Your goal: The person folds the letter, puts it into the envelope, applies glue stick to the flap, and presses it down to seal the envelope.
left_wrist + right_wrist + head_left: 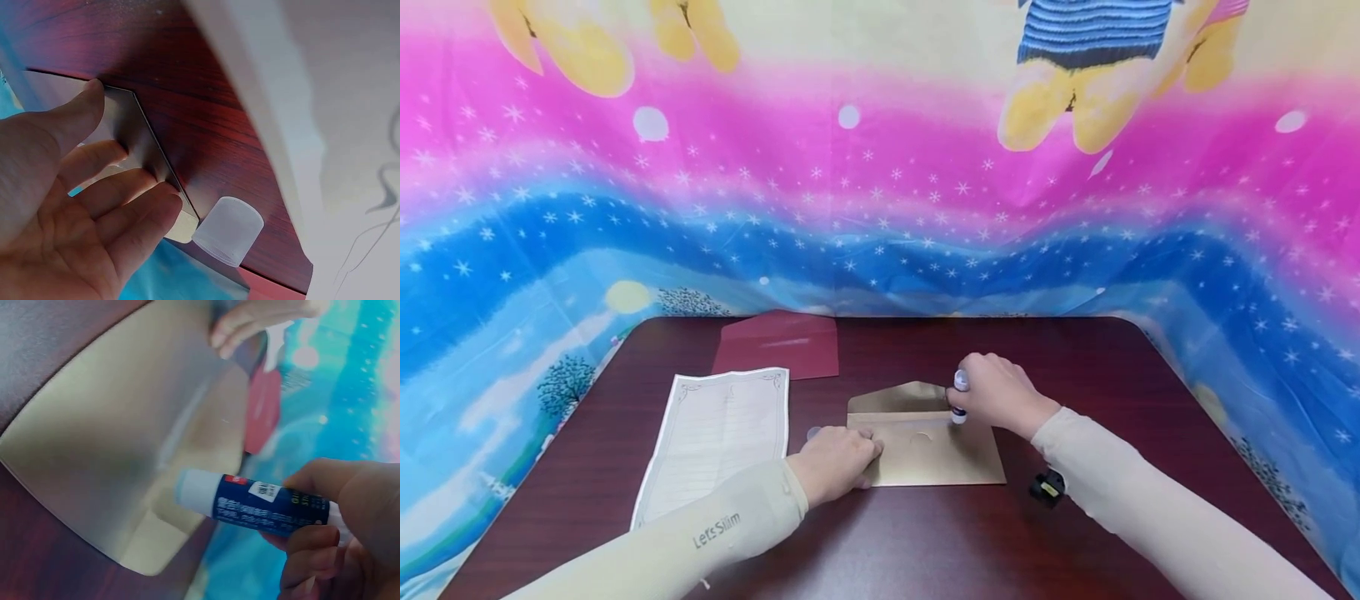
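A gold envelope [940, 458] lies on the dark wooden table with its flap unfolded toward the back. My left hand [835, 462] rests on its left edge; in the left wrist view the fingertips [167, 195] touch the paper. My right hand [1000, 396] holds a glue stick [269, 503] with a dark blue label, pinched between thumb and fingers. The glue stick's uncapped white end points down at the right end of the flap's fold line. Just left of the envelope stands a translucent cap [230, 231], partly hidden behind my left hand in the head view.
A cream sheet with an ornate printed border [730, 425] lies to the left, partly under my left forearm in view. Behind it is a dark red envelope [797, 350]. A small black object [1047, 489] shows by my right sleeve. A colourful cloth [880, 200] hangs behind the table.
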`<state>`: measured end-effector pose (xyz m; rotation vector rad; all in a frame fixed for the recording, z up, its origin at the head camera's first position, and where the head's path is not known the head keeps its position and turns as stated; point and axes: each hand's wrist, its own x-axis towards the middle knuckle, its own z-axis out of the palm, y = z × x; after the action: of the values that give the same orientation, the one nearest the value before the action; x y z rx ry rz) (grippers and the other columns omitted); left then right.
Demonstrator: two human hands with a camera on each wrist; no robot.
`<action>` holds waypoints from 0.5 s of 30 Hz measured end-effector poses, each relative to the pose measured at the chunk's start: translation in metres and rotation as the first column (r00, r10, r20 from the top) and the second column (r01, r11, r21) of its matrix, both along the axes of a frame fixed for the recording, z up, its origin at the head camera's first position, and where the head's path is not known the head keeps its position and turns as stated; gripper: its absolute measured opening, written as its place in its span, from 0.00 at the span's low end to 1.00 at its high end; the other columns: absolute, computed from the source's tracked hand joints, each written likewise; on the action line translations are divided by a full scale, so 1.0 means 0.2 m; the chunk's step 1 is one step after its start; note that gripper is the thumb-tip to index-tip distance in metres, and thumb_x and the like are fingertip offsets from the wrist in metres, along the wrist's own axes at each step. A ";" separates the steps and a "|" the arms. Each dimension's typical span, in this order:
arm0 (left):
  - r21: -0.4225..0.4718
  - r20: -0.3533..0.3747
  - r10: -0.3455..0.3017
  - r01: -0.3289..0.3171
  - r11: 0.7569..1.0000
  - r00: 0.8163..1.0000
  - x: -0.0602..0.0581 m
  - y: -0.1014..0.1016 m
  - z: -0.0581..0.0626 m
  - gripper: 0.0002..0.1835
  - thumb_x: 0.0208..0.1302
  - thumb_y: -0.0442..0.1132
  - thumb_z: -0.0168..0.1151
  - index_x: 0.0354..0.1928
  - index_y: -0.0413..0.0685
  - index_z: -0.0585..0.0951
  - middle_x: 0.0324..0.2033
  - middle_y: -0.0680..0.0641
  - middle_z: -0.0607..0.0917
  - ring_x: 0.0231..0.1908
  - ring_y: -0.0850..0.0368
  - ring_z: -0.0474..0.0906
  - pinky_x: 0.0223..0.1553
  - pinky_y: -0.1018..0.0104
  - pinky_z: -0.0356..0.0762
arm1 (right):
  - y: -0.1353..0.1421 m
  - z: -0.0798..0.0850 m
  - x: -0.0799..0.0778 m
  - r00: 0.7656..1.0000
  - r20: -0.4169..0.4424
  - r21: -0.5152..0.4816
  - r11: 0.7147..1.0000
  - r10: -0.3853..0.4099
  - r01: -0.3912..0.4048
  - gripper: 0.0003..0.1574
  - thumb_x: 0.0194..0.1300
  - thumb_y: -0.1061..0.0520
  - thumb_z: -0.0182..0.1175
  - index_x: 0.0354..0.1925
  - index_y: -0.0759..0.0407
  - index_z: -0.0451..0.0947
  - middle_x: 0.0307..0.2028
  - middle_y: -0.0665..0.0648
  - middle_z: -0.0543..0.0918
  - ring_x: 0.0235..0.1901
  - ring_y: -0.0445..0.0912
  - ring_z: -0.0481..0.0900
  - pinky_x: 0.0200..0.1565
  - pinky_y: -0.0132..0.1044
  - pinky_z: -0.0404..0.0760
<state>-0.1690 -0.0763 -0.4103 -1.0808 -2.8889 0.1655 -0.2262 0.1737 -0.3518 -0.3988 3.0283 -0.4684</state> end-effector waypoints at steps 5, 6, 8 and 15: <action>0.003 0.005 0.026 -0.026 1.000 1.000 0.00 0.00 0.00 0.14 0.52 0.52 0.78 0.33 0.59 0.81 0.26 0.58 0.76 0.24 0.59 0.78 0.15 0.60 0.70 | 0.06 0.06 0.02 0.995 -0.095 -0.055 0.998 -0.021 0.016 0.13 0.63 0.47 0.65 0.27 0.52 0.79 0.19 0.48 0.78 0.20 0.44 0.72 0.21 0.37 0.69; 0.003 0.008 0.026 -0.027 1.000 1.000 0.00 0.00 0.00 0.14 0.52 0.52 0.78 0.33 0.59 0.81 0.26 0.57 0.76 0.24 0.59 0.78 0.15 0.59 0.70 | 0.07 0.06 0.02 0.995 -0.097 -0.075 0.997 -0.025 0.018 0.13 0.64 0.47 0.65 0.26 0.52 0.80 0.19 0.49 0.77 0.20 0.44 0.70 0.21 0.37 0.68; -0.005 0.013 0.025 -0.025 1.000 1.000 0.00 0.00 0.00 0.15 0.53 0.52 0.77 0.34 0.58 0.81 0.26 0.57 0.76 0.24 0.58 0.79 0.15 0.59 0.71 | 0.08 0.06 0.03 0.996 -0.080 -0.125 0.992 -0.028 0.018 0.13 0.64 0.47 0.65 0.27 0.52 0.82 0.18 0.49 0.75 0.19 0.44 0.68 0.21 0.37 0.67; 0.014 0.055 0.019 -0.020 1.000 0.998 -0.01 -0.01 0.00 0.15 0.55 0.52 0.76 0.38 0.56 0.82 0.30 0.55 0.77 0.26 0.57 0.79 0.16 0.59 0.72 | 0.13 -0.01 0.08 1.000 0.013 -0.305 0.952 0.020 -0.015 0.11 0.67 0.51 0.64 0.37 0.57 0.88 0.18 0.49 0.75 0.17 0.41 0.66 0.20 0.33 0.65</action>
<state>-0.1703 -0.0776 -0.4101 -1.0721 -2.9450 0.1175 -0.2111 0.1997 -0.3532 -0.4320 2.9358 -0.9398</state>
